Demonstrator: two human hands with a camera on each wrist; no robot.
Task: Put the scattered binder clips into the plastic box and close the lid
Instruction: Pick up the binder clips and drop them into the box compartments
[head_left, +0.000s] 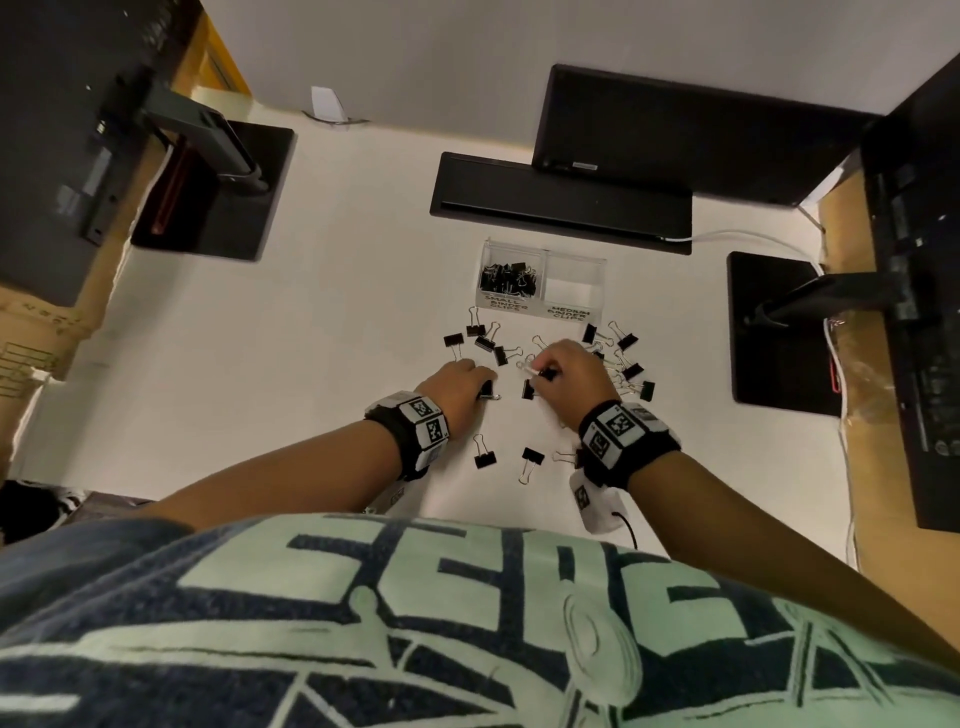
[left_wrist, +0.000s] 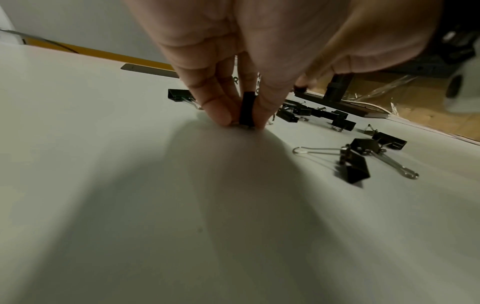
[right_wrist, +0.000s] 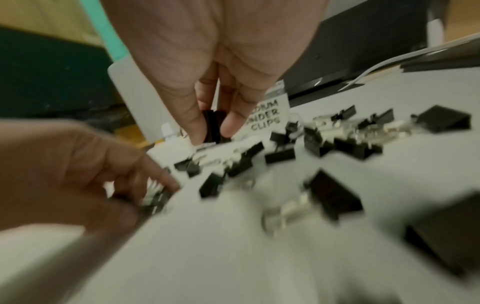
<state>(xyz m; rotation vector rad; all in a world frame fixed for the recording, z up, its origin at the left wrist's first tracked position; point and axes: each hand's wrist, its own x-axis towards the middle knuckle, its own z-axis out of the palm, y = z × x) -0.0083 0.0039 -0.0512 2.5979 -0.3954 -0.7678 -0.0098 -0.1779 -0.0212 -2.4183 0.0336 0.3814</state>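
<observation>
Just under the left grip (left_wrist: 246, 115), fingers are pinching one binder clip (left_wrist: 246, 109) against the bench (head_left: 311, 338); the right grip (head_left: 563, 371) is clamping another, the plastic box (head_left: 574, 283) sitting beyond. Probably best lifting straight, squeezing the black bodies.

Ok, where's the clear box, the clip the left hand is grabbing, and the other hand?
Clear box (head_left: 574, 283), head view, bare floor of its right compartment.
Clip in left hand (left_wrist: 246, 109), left wrist view, its black body.
Right hand (head_left: 571, 371), head view, back of the hand.
</observation>
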